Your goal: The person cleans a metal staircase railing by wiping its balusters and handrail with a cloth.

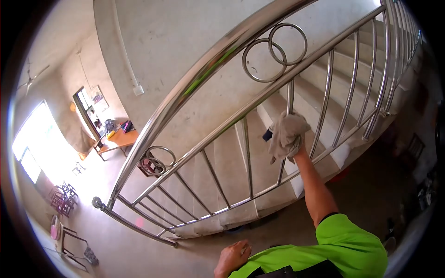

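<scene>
Two hands show in the head-camera feed I watch from afar. Just off centre toward three o'clock, I see the right hand (299, 152) holding a grey-beige rag (288, 133) around one stainless-steel baluster (290, 97) of a stair railing. The rag covers nearly all of that hand, so I cannot tell whether its fingers are spread or pressed together. A dark blue patch (267, 135) shows at the rag's nine-o'clock edge; I cannot make out what it is.

At six o'clock, near the bright green shirt (345, 231), the left hand (232, 257) hangs well apart from the railing. Its fingers look bent and close together, but its palm is turned from me.

The thick curved handrail (185, 90) sweeps from eight o'clock up past twelve, with two overlapping steel rings (244, 62) beneath it at one. Behind the balusters I see concrete steps (309, 95). An orange-brown table (121, 140) stands across the room at nine o'clock, and dark chairs (64, 199) cluster between eight and nine.
</scene>
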Motion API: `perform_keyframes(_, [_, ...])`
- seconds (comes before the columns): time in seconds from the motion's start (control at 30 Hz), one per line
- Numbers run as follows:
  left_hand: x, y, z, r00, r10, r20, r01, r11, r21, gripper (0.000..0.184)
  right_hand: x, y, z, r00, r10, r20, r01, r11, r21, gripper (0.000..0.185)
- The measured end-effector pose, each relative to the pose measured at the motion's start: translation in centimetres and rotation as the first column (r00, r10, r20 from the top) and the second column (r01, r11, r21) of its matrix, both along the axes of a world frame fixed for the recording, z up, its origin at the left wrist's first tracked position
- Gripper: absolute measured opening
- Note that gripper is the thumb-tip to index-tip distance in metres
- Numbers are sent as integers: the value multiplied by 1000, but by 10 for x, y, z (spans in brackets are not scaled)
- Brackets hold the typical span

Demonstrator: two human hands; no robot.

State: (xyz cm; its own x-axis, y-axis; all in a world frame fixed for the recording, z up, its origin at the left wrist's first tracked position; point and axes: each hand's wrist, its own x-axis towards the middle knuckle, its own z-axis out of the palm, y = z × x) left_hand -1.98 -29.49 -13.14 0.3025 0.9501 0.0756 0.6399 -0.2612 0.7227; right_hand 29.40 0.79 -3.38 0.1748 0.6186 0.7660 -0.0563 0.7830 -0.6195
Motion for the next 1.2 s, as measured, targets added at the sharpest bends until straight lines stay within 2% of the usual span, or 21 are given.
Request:
perform_keyframes(0.07, [1, 2, 2, 1000, -16, -24, 15, 999, -29, 25, -5, -14, -25, 909, 290, -299, -346, 926, -153, 38])
perform_keyframes(0.1, [2, 3, 2, 1000, -16, -26, 16, 1000, -25, 25, 0, -8, -32, 913, 363, -188, -381, 922, -69, 36])
perform_keyframes(0.13, [4, 3, 3, 1000, -15, -24, 14, 1000, -23, 25, -2, -9, -41, 913, 362, -189, -380, 923, -65, 36])
perform_keyframes(0.17, [6, 4, 3, 1000, -13, -21, 12, 1000, -24, 26, -5, -14, -53, 844, 452, -290, -484, 874, -45, 34])
perform_keyframes(0.27, [11, 6, 2, 1000, -1, -24, 1, 1000, -27, 28, -2, -14, -62, 836, 475, -276, -508, 860, -58, 30])
perform_keyframes(0.33, [14, 7, -2, 1000, 8, -28, -9, 1000, -18, 29, 3, -11, -49, 576, 631, -520, -751, 659, -32, 28])
perform_keyframes(0.37, [16, 8, -4, 999, 13, -33, -14, 1000, -10, 31, 6, -4, -39, 570, 636, -520, -756, 654, -29, 28])
perform_keyframes(0.4, [17, 8, -7, 999, 21, -37, -21, 1000, -6, 31, 12, 8, -26, 868, 472, -151, -492, 857, -151, 28])
perform_keyframes(0.43, [19, 8, -10, 998, 33, -50, -33, 999, 2, 31, 17, 21, -11, 956, 223, 191, -215, 975, -61, 30])
perform_keyframes(0.47, [21, 8, -12, 997, 44, -64, -44, 999, 8, 32, 23, 34, 4, 896, -131, 423, 81, 988, 135, 32])
perform_keyframes(0.5, [24, 8, -11, 996, 49, -70, -49, 999, 6, 32, 29, 47, 20, 745, -458, 485, 263, 870, 418, 38])
perform_keyframes(0.53, [27, 8, -11, 997, 59, -56, -61, 998, -22, 32, 34, 48, 47, 628, -629, 457, 350, 754, 556, 36])
perform_keyframes(0.57, [31, 9, -10, 997, 72, -40, -73, 996, -48, 31, 34, 42, 74, 559, -696, 451, 397, 702, 591, 34])
perform_keyframes(0.7, [45, 12, -12, 994, 103, -38, -106, 990, -88, 29, 19, -3, 153, 325, -806, 495, 526, 589, 614, 27])
perform_keyframes(0.77, [55, 15, -19, 991, 111, -80, -121, 983, -137, 28, 9, -17, 165, 249, -811, 530, 539, 570, 620, 23])
perform_keyframes(0.8, [60, 16, -20, 990, 125, -71, -134, 980, -144, 28, 4, -26, 171, 256, -779, 572, 550, 604, 576, 22])
perform_keyframes(0.83, [62, 17, -18, 992, 111, -58, -119, 983, -142, 28, 5, -16, 166, 137, -878, 458, 508, 459, 728, 17])
perform_keyframes(0.9, [67, 20, -14, 994, 101, -48, -107, 984, -146, 27, 5, -12, 157, 154, -884, 440, 506, 454, 733, 18])
perform_keyframes(1.0, [63, 27, -9, 990, 25, -138, -49, 985, -167, 27, 4, -6, 140, 242, -869, 431, 522, 491, 698, 21])
perform_keyframes(1.07, [57, 33, -12, 997, -5, -75, -2, 996, -85, 28, 3, 1, 120, 325, -848, 419, 532, 531, 660, 23])
perform_keyframes(1.2, [30, 47, -21, 994, -86, -72, 78, 992, -102, 31, -4, 11, 55, 551, -741, 383, 538, 666, 516, 27])
